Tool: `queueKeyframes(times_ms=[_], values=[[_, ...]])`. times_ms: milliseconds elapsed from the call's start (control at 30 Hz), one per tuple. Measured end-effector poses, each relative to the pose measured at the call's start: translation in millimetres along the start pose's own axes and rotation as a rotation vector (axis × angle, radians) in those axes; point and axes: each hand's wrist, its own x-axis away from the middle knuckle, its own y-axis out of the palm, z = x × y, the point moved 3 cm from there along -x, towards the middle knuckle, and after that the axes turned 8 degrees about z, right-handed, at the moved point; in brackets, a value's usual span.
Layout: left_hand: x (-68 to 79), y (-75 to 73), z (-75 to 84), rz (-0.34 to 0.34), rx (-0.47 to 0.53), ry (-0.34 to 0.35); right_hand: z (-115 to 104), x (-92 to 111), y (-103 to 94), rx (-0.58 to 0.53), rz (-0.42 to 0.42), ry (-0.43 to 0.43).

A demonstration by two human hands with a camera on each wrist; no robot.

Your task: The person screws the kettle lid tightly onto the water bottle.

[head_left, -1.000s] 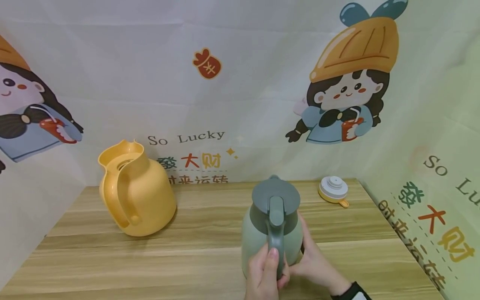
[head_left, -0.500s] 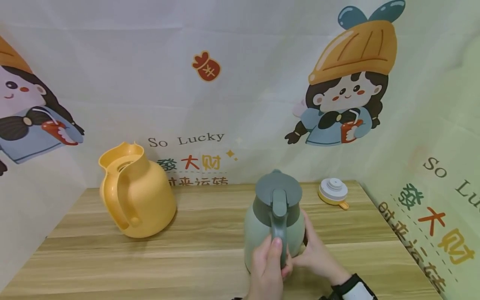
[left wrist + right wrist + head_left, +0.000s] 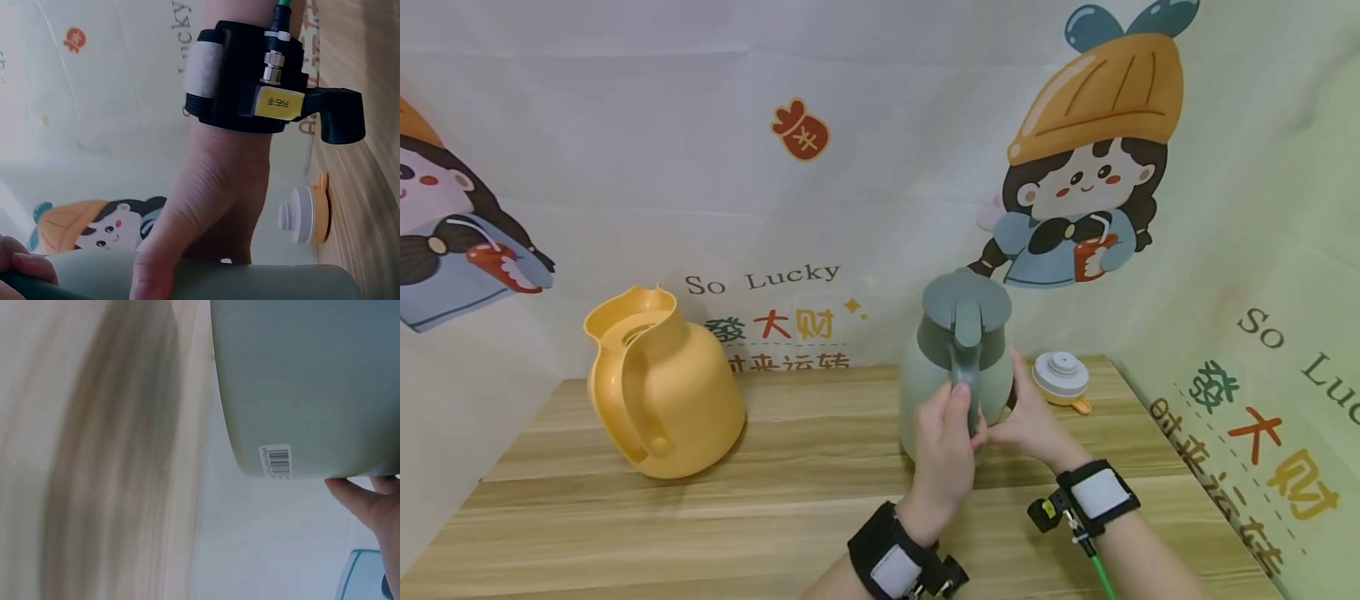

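A green thermal jug [image 3: 917, 392] with a dark grey-green lid and handle stands upright between both hands in the head view. My left hand [image 3: 943, 446] grips its handle from the near side, thumb along the back. With its fingers behind the body, my right hand [image 3: 1037, 421] holds the jug's right side. In the right wrist view, pale wall shows between the jug's base [image 3: 269, 419] and the wood, and the right hand's thumb [image 3: 353, 497] presses the side. The left wrist view has the right hand [image 3: 206, 200] against the jug's body [image 3: 275, 284].
A yellow thermal jug [image 3: 692, 400] with an uncovered mouth stands on the left of the wooden table [image 3: 700, 533]. A white and yellow stopper [image 3: 1060, 379] lies at the back right, close behind the right hand. Printed cloth walls [image 3: 880, 217] enclose the back and sides.
The green jug has moved away from me and upward in the head view, with both hands still holding it. Both wrist straps are now fully in sight. The head view has shifted slightly.
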Motion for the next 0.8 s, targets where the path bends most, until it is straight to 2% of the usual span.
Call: queueKeyframes(times_ms=[100,233,400,467,700,800], values=[[-9.9,4.5,-10.7,0.003,-0.005,-0.015,6,-12,-7.1,0.018,-0.012,0.005],[-21.3,9.5,-26.7,-0.002,0.025,-0.056,16,-23,-15.4,0.040,-0.032,0.056],[-31.3,13.1,-41.3,0.025,0.047,-0.109,28,-32,-19.5,0.046,-0.043,0.119],[-33.7,14.4,-43.7,0.033,0.054,-0.121,33,-34,-20.8,0.041,-0.038,0.136],[-38.1,20.6,-36.1,0.020,0.047,-0.130,47,-37,-25.8,0.029,-0.034,0.156],[-38.2,21.3,-40.0,0.040,0.045,-0.160,54,-38,-26.4,0.025,-0.045,0.169]])
